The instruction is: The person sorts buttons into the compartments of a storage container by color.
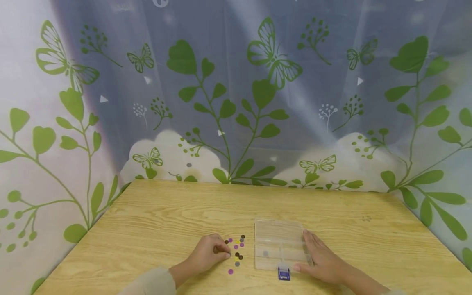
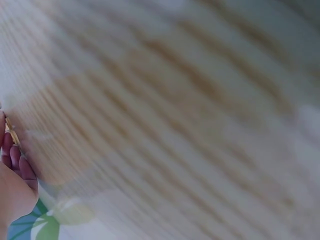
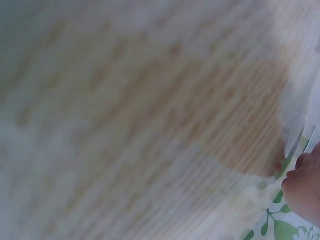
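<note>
My left hand [image 1: 211, 253] pinches a small dark disc [image 1: 230, 254] between thumb and fingertips, just left of a scatter of discs. These small, flat rounds are purple, yellow, brown and grey, such as a purple disc [image 1: 230, 271] at the front. To their right lies a clear plastic box [image 1: 268, 232] with dividers and a blue latch [image 1: 284, 273] on its front edge. One grey disc [image 1: 265, 253] shows in its front left compartment. My right hand [image 1: 326, 262] rests against the box's right side, fingers straight along it and thumb at the front edge.
Everything lies on a wood-grain table [image 1: 166, 213]. Behind it and at both sides hangs a curtain [image 1: 236, 102] printed with green leaves and butterflies. Both wrist views show mostly blurred tabletop, with part of each hand at the edge.
</note>
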`<state>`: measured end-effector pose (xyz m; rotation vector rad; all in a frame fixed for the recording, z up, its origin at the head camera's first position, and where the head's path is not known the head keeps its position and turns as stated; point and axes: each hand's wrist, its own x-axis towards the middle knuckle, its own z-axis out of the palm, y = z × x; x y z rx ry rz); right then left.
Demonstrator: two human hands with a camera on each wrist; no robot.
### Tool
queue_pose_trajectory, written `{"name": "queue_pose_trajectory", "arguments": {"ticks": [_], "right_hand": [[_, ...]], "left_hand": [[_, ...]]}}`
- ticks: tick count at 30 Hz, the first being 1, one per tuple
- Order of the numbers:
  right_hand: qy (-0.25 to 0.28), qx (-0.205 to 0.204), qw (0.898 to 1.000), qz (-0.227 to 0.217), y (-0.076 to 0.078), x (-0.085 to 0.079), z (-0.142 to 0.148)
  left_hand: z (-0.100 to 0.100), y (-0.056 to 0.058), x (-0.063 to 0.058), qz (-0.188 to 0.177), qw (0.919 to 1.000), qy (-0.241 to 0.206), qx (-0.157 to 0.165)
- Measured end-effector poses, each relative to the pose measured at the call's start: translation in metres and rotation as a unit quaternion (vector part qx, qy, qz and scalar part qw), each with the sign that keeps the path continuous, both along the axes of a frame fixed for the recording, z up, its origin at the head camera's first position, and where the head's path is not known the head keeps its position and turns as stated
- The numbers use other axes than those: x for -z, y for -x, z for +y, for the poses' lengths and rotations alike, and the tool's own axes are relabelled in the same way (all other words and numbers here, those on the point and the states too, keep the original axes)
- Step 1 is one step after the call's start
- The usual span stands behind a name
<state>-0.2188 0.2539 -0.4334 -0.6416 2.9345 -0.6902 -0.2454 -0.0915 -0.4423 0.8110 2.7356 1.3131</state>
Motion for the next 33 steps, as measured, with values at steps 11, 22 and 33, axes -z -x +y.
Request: {"name": "queue_pose_trajectory", "arguments": {"ticks": [11, 22, 33], "right_hand": [[0.000, 0.004, 1.000, -0.013, -0.0018, -0.0034, -0.0006], [-0.001, 0.001, 1.000, -0.010, -0.0020, -0.0046, -0.0011], [0.002, 0.005, 1.000, -0.012, -0.0013, -0.0024, -0.0009]], "left_hand": [[-0.0001, 0.0012, -0.0008, -0.024, 0.9996, -0.007, 0.011], [0.0006, 0.0015, -0.0029, -0.030, 0.9996, -0.001, 0.004], [0.0010, 0.0029, -0.0060, -0.026, 0.9996, 0.010, 0.002]]}}
